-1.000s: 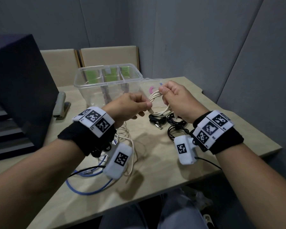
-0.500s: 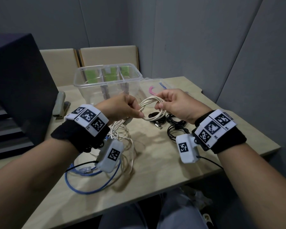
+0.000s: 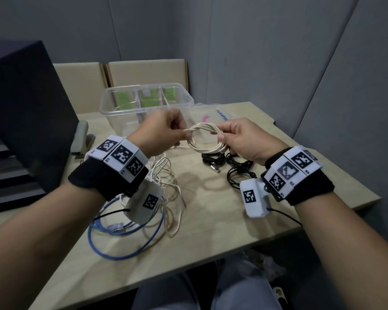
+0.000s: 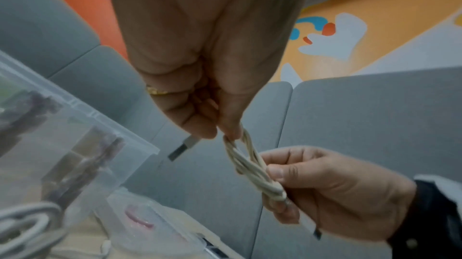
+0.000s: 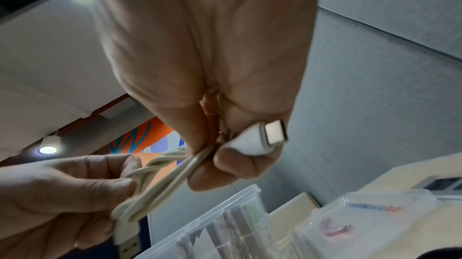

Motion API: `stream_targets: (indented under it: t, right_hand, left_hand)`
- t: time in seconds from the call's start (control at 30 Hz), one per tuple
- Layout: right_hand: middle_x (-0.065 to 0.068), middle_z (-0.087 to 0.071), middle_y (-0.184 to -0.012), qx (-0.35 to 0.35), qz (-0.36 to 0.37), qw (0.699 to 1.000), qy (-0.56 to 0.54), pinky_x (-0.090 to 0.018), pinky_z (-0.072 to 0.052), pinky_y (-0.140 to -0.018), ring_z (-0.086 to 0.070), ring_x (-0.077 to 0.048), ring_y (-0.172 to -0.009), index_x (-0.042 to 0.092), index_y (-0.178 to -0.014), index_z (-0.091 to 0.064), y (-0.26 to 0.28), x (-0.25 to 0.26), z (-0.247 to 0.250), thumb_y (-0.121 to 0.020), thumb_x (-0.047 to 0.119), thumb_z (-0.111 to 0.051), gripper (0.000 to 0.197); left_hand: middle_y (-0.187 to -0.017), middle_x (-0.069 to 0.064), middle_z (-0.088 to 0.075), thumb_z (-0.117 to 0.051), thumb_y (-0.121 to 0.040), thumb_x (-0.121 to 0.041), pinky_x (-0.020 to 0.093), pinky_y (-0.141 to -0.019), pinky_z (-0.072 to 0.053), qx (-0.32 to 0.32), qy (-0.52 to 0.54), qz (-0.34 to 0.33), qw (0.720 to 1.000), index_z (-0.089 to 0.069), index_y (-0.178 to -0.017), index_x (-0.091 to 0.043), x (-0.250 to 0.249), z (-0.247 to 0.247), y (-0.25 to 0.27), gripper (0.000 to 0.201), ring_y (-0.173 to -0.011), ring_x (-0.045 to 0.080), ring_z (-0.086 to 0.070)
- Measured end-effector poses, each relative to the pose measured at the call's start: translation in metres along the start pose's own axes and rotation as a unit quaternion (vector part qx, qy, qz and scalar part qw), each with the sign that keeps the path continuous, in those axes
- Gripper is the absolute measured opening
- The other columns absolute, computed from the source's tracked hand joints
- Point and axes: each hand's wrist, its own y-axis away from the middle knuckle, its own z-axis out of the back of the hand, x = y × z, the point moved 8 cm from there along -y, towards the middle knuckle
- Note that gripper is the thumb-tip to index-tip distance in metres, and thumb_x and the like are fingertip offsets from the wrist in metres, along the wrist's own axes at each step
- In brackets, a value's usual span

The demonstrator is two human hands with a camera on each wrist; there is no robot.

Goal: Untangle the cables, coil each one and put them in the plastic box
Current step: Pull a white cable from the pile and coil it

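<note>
The cream cable [image 3: 205,139], coiled and held above the tabletop [image 3: 211,211] before the plastic box [image 3: 126,110], looks light and springy; best pinched across all loops. Left hand [image 3: 161,130] pinches one side, right hand [image 3: 240,136] grips the other with a plug

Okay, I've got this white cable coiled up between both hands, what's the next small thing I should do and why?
Probably tuck the loose plug end through the loop. The white cable already sits in a tidy coil, pinched by the left hand and the right hand, and its wraps look twisted around the bundle. Once secured, it can go into the open plastic box just behind it.
</note>
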Motion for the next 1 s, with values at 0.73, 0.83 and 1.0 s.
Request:
stream_targets:
  t: [0.73, 0.83, 1.0]
  right_hand:
    - [-0.011, -0.057, -0.072, -0.162, 0.005, 0.942, -0.295, -0.017, -0.042, -0.044, -0.052, -0.008, -0.051, 0.013, -0.088, -0.065, 0.005, 0.003, 0.013, -0.090, -0.003, -0.055, 0.019]
    - [-0.012, -0.059, -0.076, -0.157, 0.001, 0.937, -0.311, -0.017, -0.044, -0.045, -0.054, -0.012, -0.056, 0.012, -0.090, -0.066, 0.005, 0.002, 0.013, -0.090, -0.003, -0.055, 0.019]
    - [-0.014, -0.061, -0.080, -0.161, -0.007, 0.939, -0.303, -0.018, -0.047, -0.045, -0.056, -0.018, -0.062, 0.011, -0.089, -0.066, 0.004, -0.001, 0.013, -0.089, -0.002, -0.058, 0.016]
  left_hand:
    - [-0.082, 0.004, -0.066, -0.068, -0.075, 0.009, 0.020, -0.067, -0.052, -0.040, 0.294, 0.025, 0.955, -0.061, -0.092, -0.012, 0.011, -0.026, 0.008, 0.028, -0.073, 0.010, -0.064]
    - [-0.085, 0.006, -0.067, -0.065, -0.081, 0.004, 0.025, -0.074, -0.054, -0.037, 0.324, 0.027, 0.945, -0.060, -0.097, -0.011, 0.011, -0.031, 0.008, 0.023, -0.078, 0.016, -0.064]
    - [-0.086, 0.009, -0.064, -0.059, -0.083, 0.011, 0.017, -0.067, -0.053, -0.020, 0.361, 0.014, 0.932, -0.052, -0.107, -0.007, 0.006, -0.038, 0.014, 0.031, -0.071, 0.007, -0.066]
